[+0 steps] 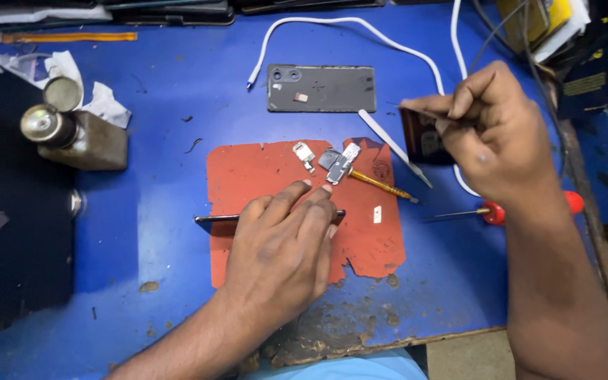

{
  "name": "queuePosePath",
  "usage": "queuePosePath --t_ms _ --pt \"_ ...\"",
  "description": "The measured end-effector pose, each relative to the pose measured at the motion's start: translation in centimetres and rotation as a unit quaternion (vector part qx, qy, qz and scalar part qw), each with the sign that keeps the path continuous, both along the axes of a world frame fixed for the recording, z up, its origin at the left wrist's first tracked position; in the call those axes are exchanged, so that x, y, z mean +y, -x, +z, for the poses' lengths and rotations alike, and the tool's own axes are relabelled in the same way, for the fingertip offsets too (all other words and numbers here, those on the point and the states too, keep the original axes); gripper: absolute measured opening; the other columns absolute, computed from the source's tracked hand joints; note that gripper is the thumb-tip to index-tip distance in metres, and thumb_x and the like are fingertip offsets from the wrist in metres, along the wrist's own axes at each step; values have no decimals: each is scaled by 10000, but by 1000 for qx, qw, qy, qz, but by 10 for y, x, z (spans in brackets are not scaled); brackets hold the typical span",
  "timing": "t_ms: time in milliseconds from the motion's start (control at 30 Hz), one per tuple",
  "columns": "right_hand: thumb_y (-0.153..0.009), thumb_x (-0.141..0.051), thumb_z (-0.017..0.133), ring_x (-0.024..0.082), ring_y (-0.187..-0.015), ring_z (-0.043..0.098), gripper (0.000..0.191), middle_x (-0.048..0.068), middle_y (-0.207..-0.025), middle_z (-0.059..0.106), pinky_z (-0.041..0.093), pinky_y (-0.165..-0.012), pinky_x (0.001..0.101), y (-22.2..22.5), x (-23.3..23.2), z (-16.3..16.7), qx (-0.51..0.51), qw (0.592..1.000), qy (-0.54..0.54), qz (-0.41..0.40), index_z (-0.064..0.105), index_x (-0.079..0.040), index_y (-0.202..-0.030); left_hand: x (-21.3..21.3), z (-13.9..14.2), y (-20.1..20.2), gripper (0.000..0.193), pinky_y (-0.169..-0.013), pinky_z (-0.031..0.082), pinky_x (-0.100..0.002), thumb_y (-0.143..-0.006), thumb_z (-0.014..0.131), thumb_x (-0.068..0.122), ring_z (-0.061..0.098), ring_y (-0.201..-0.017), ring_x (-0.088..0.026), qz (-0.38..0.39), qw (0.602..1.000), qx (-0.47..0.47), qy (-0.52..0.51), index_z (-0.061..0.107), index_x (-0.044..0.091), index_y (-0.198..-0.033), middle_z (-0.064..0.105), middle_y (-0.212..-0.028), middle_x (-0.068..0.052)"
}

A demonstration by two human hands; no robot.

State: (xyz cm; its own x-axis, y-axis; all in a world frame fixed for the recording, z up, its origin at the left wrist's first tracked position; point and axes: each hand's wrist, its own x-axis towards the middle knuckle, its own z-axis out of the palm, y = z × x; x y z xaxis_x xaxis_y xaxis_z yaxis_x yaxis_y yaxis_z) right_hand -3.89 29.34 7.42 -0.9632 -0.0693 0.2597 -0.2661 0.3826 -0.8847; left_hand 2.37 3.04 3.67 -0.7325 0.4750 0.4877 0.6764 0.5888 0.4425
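Head view: the red work mat (248,176) serves as reference. The left hand (283,246) lies flat, fingers extended, pressing the phone (212,219) against the mat's middle; only the phone's thin edge shows. The right hand (490,137), off the mat's right edge, is closed in a pinch on a thin pointed tool (416,111) and also grips a small dark component (423,137). Loose metal shield plates (332,162) rest on the mat's upper part, beside a yellow-handled screwdriver (381,186). The grey back cover (321,89) lies above the mat; white tweezers (395,148) and a red-handled screwdriver (501,211) lie to its right. Risk: a sweeping wrist could scatter the unsecured plates, and a loosened pinch could drop the component.
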Motion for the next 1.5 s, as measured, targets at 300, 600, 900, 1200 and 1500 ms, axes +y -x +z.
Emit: queuePosePath --t_ms 300,600,900,1200,1500 --pt "-775 -251 886 219 -616 688 217 79 -735 748 521 -556 343 -29 -15 -2 -8 935 -343 91 790 -103 -900 -2 0 -1 193 -857 449 -445 -863 658 12 641 -1216 -345 -1 1000 -9 -5 613 15 -1051 701 -1221 -172" --pt "-806 -100 754 279 -713 757 209 84 -814 745 577 -571 357 -33 -22 4 -37 933 -279 225 613 -35 -945 -2 -4 0 284 -1035 434 -517 -827 652 5 614 -1249 -359 -7 1000 -18 -1 601 3 -1106 691 -1235 -176" --pt "-791 -113 783 271 -692 712 184 86 -784 711 551 -561 378 -51 -49 16 89 921 -366 96 693 -79 -948 -1 -7 -1 282 -1175 320 -621 -844 650 11 581 -1295 -365 -4 1000 -25 16 599 19 -1121 685 -1245 -165" --pt "-797 -147 789 280 -616 688 158 80 -727 707 525 -495 405 -55 -55 18 87 907 -399 107 696 -81 -906 0 -9 -2 260 -1190 264 -652 -864 643 6 581 -1300 -373 0 1000 -19 21 594 29 -1118 692 -1238 -154" --pt "-779 -155 748 271 -621 676 177 73 -726 677 520 -518 408 -65 -65 26 94 884 -444 113 690 -75 -925 1 -9 -2 282 -1183 273 -650 -842 646 11 581 -1299 -375 0 999 -22 24 592 21 -1119 685 -1237 -169"
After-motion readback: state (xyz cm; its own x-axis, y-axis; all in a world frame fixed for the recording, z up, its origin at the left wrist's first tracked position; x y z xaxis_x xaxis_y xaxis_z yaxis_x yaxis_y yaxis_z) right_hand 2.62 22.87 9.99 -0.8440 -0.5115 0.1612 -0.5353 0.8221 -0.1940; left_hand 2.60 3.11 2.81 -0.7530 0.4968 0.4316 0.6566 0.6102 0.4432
